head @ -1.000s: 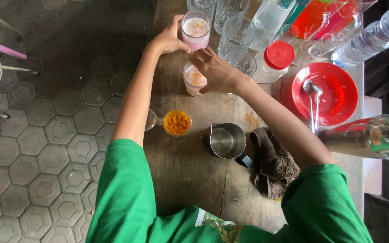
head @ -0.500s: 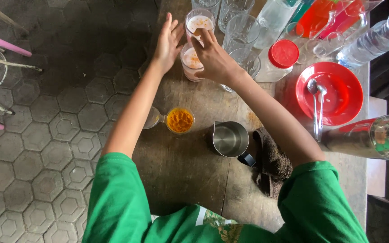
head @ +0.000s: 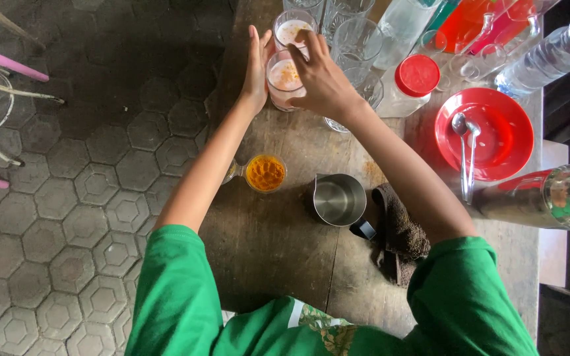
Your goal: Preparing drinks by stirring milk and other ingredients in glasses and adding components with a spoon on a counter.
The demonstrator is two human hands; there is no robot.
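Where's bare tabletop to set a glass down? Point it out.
The widest bare wood lies on the near side of the steel cup and the orange-filled jar, beside the brown cloth. A smaller patch sits between the hands' pink drink glass and the steel cup. The far end is crowded: empty glasses, red-lidded jar, red plate, bottles.

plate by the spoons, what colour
The plate is red, seen in the head view.
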